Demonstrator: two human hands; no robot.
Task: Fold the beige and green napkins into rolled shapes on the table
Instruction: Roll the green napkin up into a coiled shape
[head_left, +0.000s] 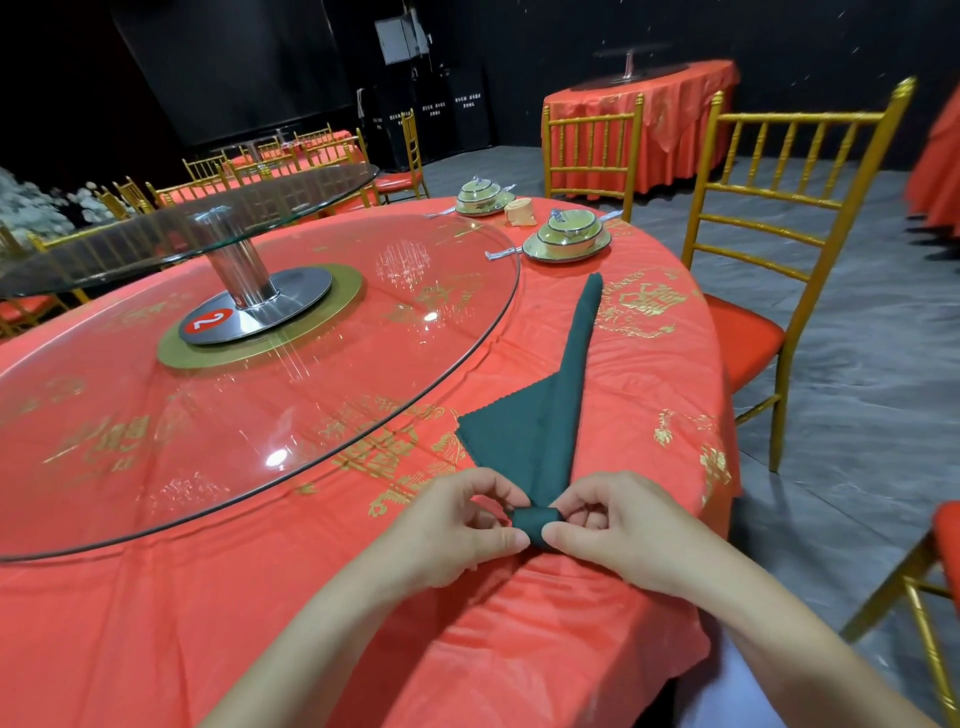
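A dark green napkin (550, 415) lies on the red tablecloth (260, 623), folded into a long narrow strip that points away from me. Its near end is wound into a small tight roll. My left hand (457, 525) pinches the left side of that roll with thumb and fingers. My right hand (618, 525) pinches the right side the same way. A beige napkin (521, 212), rolled up, stands at the far side of the table between two place settings.
A large glass turntable (441, 291) covers the table's middle, with a second glass disc (156, 228) raised on a metal post. Two green bowl-and-plate settings (566, 236) sit at the far right. Gold chairs (779, 218) with red seats stand around the table.
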